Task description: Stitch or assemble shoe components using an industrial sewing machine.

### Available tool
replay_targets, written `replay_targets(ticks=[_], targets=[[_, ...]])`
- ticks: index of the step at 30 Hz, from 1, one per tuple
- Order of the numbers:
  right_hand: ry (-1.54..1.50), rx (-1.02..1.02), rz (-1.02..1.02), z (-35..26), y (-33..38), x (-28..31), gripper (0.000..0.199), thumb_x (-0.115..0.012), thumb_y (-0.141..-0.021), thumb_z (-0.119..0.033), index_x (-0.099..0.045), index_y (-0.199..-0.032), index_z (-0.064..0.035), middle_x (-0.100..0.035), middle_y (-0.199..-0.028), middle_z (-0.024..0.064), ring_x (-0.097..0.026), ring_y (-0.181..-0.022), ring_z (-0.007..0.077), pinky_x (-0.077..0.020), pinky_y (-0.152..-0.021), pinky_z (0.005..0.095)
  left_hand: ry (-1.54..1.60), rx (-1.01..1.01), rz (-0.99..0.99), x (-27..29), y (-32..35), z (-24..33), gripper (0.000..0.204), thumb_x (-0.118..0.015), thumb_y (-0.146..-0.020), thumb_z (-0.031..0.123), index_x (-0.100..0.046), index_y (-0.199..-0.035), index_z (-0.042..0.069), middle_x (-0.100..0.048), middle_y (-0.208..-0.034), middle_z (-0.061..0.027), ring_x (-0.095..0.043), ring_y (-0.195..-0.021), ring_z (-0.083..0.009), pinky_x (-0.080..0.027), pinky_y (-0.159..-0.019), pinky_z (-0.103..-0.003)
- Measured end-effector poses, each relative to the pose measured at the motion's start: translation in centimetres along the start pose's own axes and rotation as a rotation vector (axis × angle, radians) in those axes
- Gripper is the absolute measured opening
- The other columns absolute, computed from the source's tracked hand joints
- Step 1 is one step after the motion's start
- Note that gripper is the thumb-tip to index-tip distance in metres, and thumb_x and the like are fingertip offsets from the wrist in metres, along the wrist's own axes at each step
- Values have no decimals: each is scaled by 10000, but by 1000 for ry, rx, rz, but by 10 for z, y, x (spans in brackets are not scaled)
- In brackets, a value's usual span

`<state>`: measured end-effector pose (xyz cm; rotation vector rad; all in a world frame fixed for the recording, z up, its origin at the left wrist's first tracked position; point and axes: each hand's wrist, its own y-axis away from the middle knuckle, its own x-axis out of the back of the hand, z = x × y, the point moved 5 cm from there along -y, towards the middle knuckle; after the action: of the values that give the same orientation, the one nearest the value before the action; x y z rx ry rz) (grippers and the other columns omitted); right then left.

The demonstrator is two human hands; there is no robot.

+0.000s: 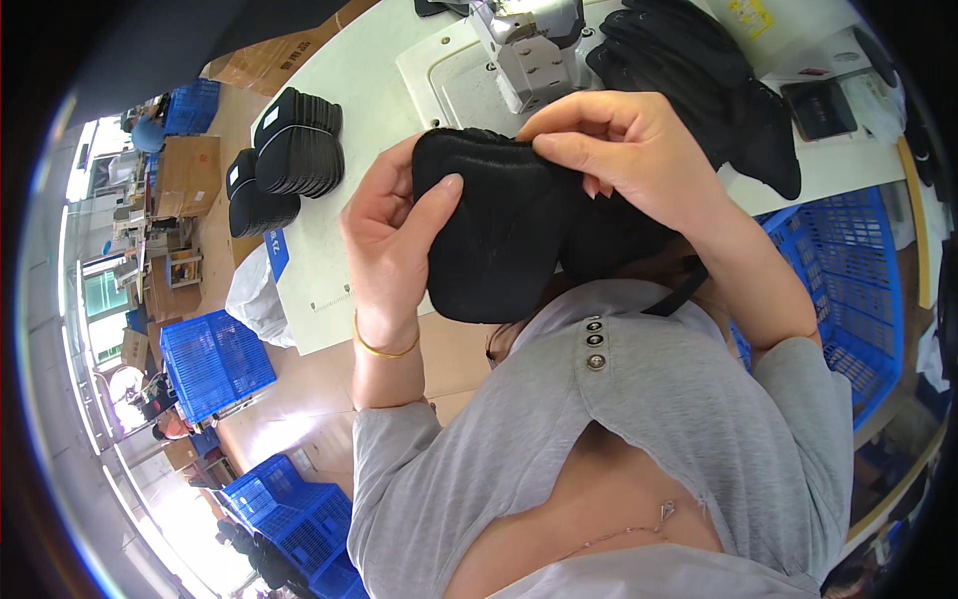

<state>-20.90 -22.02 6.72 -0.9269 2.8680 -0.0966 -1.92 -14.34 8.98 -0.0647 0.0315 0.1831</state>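
A black padded fabric piece (496, 230) with rounded corners hangs between my two hands over the near edge of the table. My left hand (399, 225) grips its left side, thumb on the front and fingers behind. At its top edge, my right hand (629, 150) pinches the cloth between thumb and forefinger. More black fabric (614, 235) hangs below my right hand; whether it belongs to the same piece I cannot tell. Just beyond my hands stands a sewing machine (529, 60).
Bound stacks of black pads (299, 150) stand at the table's left. Black fabric (684, 85) is heaped right of the machine, near a dark flat device (818, 108). A blue crate (848, 280) sits at my right; other blue crates (215, 364) stand on the floor at left.
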Motion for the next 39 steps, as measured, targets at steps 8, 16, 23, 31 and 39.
replay_targets(ticks=[8, 16, 23, 31, 39], targets=[[8, -64, 67, 8, 3, 16, 183, -686, -927, -118, -719, -1065, -2, -675, -806, -5, -581, -665, 38, -463, -590, 182, 6, -17, 30, -6, -3, -11, 299, -636, -902, -51, -584, -1193, -96, -694, -1060, -108, -651, -944, -109, -525, -841, -223], [8, -65, 56, 12, 2, 16, 184, -693, -924, -112, -718, -1069, -2, -670, -810, -8, -572, -672, 35, -459, -596, 180, -92, -69, 167, 5, -9, -18, 118, -615, -967, 43, -675, -975, -59, -619, -799, 34, -485, -722, -12, -376, -636, -162], [-57, 16, 56, 10, 4, 16, 144, -664, -920, -47, -665, -1060, -10, -620, -795, -28, -558, -699, 22, -454, -609, 173, -209, -152, 212, -3, -9, -13, 119, -637, -942, 38, -684, -890, -57, -584, -740, 48, -450, -693, -16, -356, -634, -169], [-125, 84, 129, 12, 6, 16, 155, -643, -939, -62, -631, -1086, -16, -632, -880, -1, -582, -738, 38, -463, -636, 185, -226, -193, 320, 3, -14, -20, 104, -658, -915, 39, -693, -874, -50, -611, -764, 34, -482, -715, -24, -386, -653, -180], [278, 242, 357, 10, 17, 61, 192, -653, -962, -195, -671, -1033, -17, -661, -856, 17, -586, -736, 66, -450, -637, 215, -641, -774, 651, 80, -132, 29, 259, -683, -900, 196, -721, -816, -46, -673, -676, -37, -576, -631, -127, -461, -633, -274]])
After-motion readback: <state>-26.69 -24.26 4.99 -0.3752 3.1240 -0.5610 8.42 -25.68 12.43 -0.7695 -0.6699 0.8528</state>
